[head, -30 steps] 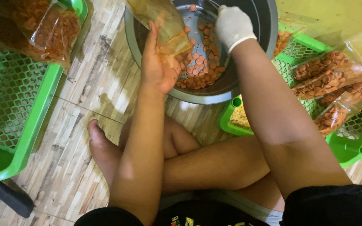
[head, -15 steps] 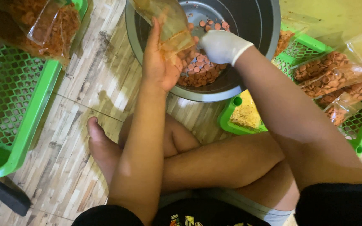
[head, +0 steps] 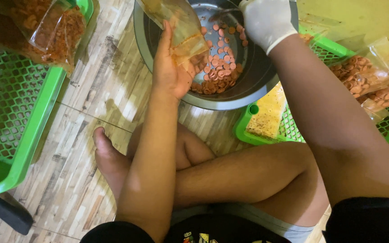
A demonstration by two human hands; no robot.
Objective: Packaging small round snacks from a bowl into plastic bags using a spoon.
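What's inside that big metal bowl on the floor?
The metal bowl holds a heap of small round orange-pink chips on its shiny bottom. The left hand with its clear bag and the gloved right hand hide part of the inside.

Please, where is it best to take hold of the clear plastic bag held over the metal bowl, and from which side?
Probably at the upper edge of the clear plastic bag, near its mouth, coming from the left side as the left hand does. The bag hangs slanted over the metal bowl, its weight low, and the gloved right hand needs the opening free.
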